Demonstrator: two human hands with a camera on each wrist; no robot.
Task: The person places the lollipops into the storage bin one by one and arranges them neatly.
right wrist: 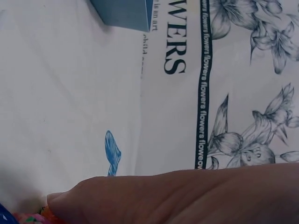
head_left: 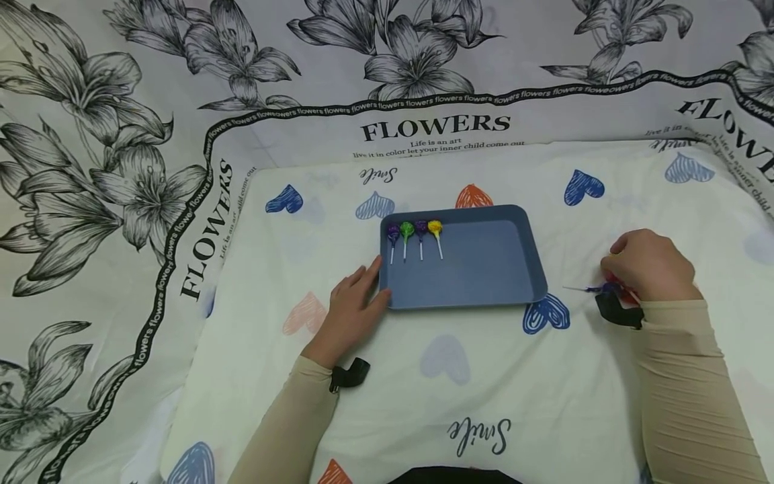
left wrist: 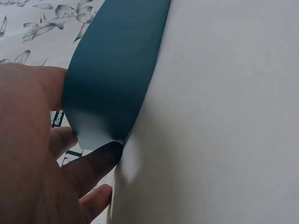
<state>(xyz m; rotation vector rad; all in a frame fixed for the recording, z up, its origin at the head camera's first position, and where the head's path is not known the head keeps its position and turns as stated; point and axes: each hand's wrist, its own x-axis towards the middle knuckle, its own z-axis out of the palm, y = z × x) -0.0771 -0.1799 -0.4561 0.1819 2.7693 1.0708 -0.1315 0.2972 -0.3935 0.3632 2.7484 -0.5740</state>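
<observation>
A blue-grey tray lies in the middle of the head view. Along its upper left stand a purple lollipop, a green lollipop, another purple lollipop and a yellow lollipop, sticks toward the person. My left hand touches the tray's left side with extended fingers and thumb. Off to the right, my right hand has curled fingers at several wrapped lollipops, mostly hidden beneath it. A red wrapper and a blue one with a white stick show there; the right thumb pinches an orange wrapper.
A pale cloth with printed hearts and lettering lies under the tray and hands. Beneath it spreads a white flower-printed tablecloth with a black lettered band. Black cameras sit on the left wrist and right wrist.
</observation>
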